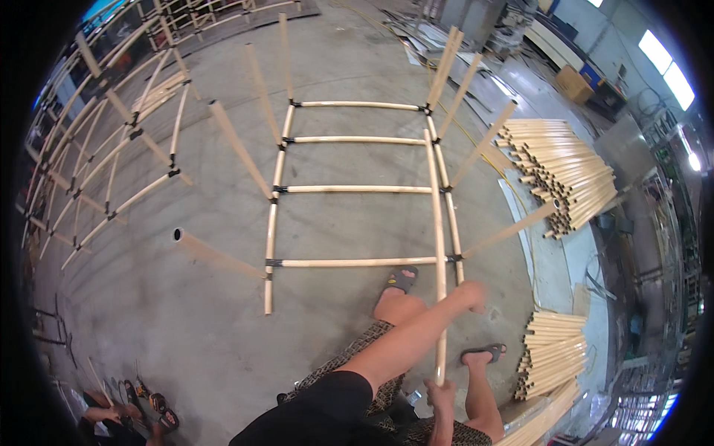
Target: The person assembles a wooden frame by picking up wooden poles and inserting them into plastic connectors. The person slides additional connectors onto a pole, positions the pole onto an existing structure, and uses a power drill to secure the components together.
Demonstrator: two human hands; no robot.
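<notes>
A long cream pipe (437,215) runs lengthwise over the right side of a pipe frame (357,263). My right hand (440,395) is closed around the pipe's near end, close to my knees. My left arm reaches across above this pipe. At its end, my left hand (470,296) is by the near end of the frame's right rail; motion blurs its fingers, so its grip cannot be made out. The frame lies on the floor, with several crossbars joined by black connectors (276,263). Upright pipes (242,149) rise from both its sides.
A taller pipe rack (137,195) stands at the left. Stacked pipes (573,167) lie at the right, with another stack (554,349) nearer me. Bottom left, another person's hands and feet show beside a power drill (158,403). A yellow cable (476,145) crosses the floor.
</notes>
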